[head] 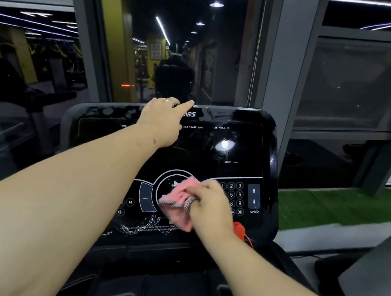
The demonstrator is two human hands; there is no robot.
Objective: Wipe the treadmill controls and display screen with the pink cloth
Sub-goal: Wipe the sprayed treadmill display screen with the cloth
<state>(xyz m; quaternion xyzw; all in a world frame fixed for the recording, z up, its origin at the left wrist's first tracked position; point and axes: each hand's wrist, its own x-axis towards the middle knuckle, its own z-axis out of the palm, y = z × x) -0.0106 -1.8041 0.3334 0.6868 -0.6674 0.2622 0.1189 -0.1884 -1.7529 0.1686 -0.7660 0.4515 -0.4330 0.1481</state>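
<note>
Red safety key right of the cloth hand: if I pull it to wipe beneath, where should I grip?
Probably pinch the red safety key by its exposed upper body, coming from the right, since the right hand and pink cloth crowd its left and the wrist hides part of it.

I'm watching through a single head-worn camera that is looking forward and down, sitting close over the treadmill console, with dark windows rising just behind it and both forearms reaching in from below.
</note>
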